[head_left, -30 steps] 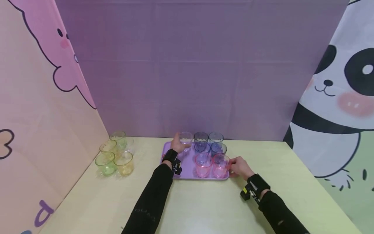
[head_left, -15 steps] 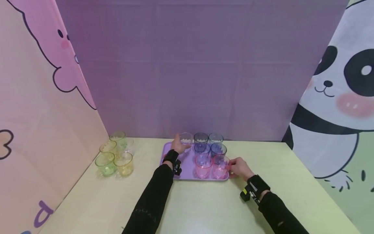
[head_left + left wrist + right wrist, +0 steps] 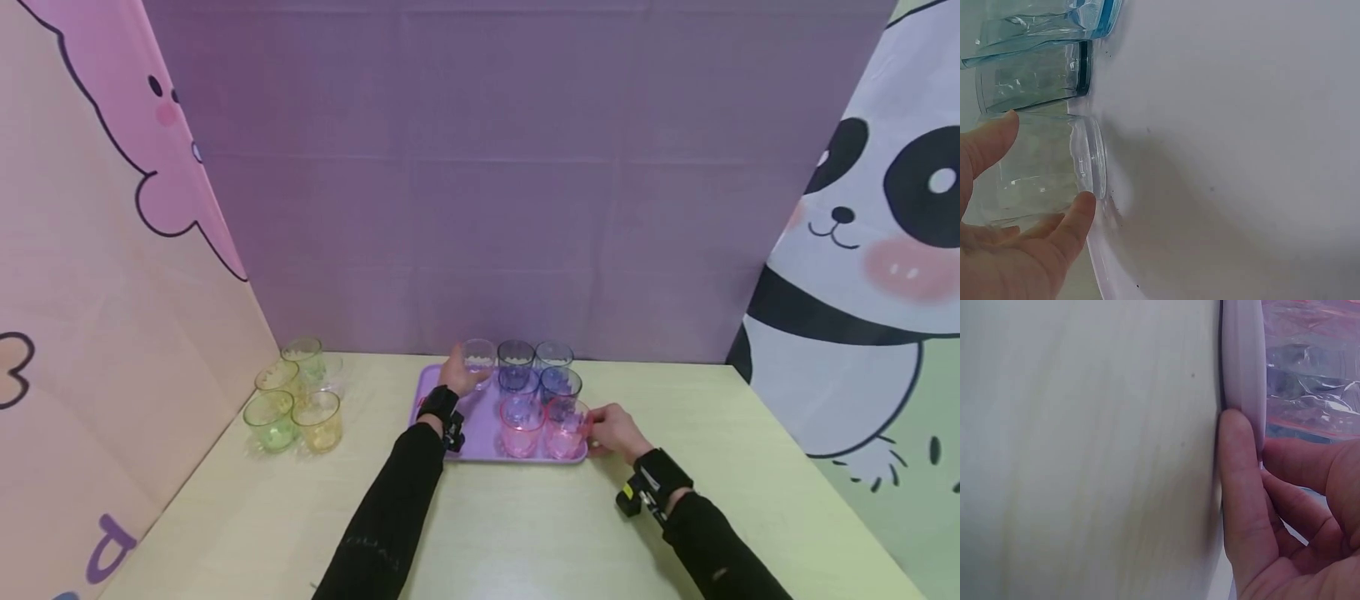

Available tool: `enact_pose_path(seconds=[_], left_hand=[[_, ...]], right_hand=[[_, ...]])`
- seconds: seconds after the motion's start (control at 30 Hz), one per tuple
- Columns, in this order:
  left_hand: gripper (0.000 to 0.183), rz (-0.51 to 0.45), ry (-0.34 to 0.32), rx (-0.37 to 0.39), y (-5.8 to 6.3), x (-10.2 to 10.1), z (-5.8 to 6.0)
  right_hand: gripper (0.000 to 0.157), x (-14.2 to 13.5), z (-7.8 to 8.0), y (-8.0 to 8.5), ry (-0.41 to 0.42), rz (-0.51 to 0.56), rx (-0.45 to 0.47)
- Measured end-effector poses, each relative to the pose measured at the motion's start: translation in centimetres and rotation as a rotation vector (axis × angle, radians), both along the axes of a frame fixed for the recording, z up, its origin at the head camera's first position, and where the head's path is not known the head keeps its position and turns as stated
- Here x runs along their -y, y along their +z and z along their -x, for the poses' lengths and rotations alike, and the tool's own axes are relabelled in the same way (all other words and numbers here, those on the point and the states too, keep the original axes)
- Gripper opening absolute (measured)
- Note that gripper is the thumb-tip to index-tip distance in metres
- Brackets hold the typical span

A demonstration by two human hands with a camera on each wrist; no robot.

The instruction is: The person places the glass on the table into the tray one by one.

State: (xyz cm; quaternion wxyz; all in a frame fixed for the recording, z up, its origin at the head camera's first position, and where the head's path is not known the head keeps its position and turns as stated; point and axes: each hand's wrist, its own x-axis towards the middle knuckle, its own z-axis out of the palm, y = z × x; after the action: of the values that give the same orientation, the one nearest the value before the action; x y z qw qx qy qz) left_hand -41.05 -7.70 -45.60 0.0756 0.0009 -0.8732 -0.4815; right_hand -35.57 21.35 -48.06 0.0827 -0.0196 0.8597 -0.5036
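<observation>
Purple tray (image 3: 480, 429) in narrow pinch of right hand (image 3: 617, 431)

Screened-off booth: purple backdrop (image 3: 517, 192), cartoon panda panel (image 3: 847, 350).

Lilac, pink, blue, green and yellow before you.
Your lilac tray (image 3: 480, 429) carries pink glasses (image 3: 521, 433) at its near right corner, blue-tinted glasses (image 3: 561, 383) towards its far right corner, and a colourless glass (image 3: 482, 357) at its far edge; green glasses (image 3: 272, 427) and yellow glasses (image 3: 318, 427) stand towards the pale yellow table's (image 3: 480, 533) far left corner; your sleeves (image 3: 382, 517) are black.
</observation>
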Motion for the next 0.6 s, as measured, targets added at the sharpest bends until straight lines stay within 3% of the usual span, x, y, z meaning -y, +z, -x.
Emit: enact_pose_path(seconds=[0.27, 0.6], left_hand=[[0.087, 0.035, 0.009, 0.002, 0.4, 0.2, -0.3], [0.079, 0.163, -0.008, -0.033, 1.7, 1.5, -0.7]], right_hand=[[0.008, -0.1, 0.1, -0.4, 0.006, 0.007, -0.010], [0.009, -0.1, 0.1, -0.2, 0.009, -0.007, -0.011]])
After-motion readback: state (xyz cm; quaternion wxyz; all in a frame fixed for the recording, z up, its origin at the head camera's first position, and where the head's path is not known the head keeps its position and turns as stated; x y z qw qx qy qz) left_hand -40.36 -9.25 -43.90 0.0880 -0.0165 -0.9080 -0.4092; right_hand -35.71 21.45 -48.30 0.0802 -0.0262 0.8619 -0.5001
